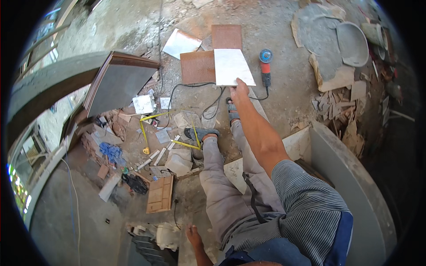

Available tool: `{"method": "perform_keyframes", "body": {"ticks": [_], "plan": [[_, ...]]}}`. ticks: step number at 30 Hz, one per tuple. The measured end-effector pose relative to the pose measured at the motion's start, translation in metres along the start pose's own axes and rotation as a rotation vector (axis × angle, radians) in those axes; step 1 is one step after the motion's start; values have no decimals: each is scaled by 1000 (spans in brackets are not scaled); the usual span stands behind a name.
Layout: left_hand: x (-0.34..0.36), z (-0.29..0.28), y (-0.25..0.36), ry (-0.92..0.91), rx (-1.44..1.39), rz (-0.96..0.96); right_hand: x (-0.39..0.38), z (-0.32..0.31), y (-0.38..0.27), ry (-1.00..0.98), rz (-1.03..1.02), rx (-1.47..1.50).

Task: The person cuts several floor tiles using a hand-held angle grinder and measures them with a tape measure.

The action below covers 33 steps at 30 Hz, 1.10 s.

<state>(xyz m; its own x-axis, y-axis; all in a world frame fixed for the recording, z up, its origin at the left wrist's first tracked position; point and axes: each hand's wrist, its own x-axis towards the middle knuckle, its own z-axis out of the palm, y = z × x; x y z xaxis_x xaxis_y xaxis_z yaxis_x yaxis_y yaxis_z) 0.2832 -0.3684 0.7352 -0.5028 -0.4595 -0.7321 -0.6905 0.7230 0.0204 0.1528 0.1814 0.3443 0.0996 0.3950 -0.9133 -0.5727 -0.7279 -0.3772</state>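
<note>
Right hand (239,90) reaching far forward in the head view, it pinches the near edge of a white rectangular tile (231,66), close to the tile's near right corner. The thumb lies on top of the tile and the other fingers are mostly hidden beneath. The right arm runs almost straight from the shoulder at near right, angled forward and to the left — only slightly bent at the elbow, with the forearm passing over the right leg.

The white tile overlaps the near right part of the scene's brown tiles: one brown tile (195,67) shows at its left, another brown tile (226,35) just beyond it. Whether the white tile rests on them or is held slightly above, I cannot tell.

Left hand (194,236) hangs low at near left, well apart from the tile — open, with the fingers loosely bent.

To the right of the white tile lies an angle grinder (265,68) with a blue disc and red body. At far left leans a stack of large tiles (120,84); nearer, a yellow measuring tape (146,150) zigzags over rubble by the left foot.
</note>
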Motion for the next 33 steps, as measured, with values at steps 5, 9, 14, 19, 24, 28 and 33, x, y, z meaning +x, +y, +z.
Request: {"method": "perform_keyframes", "body": {"ticks": [5,9,14,19,24,28,33], "plan": [[20,31,71,-13,-43,260,-20,-26,-16,-100,3,-373],[64,81,148,-214,-349,458,-87,-59,-53,-251,-174,-750],[110,150,240,-230,-169,939,-189,-49,-82,-461,-152,-1139],[126,150,263,-158,-109,1131,-284,-27,-33,-622,-110,-1394],[152,102,214,-146,-171,1259,-340,-42,62,-675,103,-1574],[188,53,172,-136,-271,1195,-361,-60,138,-871,97,-1567],[220,11,131,118,-360,1001,-392,-55,213,-895,182,-1659]]}}
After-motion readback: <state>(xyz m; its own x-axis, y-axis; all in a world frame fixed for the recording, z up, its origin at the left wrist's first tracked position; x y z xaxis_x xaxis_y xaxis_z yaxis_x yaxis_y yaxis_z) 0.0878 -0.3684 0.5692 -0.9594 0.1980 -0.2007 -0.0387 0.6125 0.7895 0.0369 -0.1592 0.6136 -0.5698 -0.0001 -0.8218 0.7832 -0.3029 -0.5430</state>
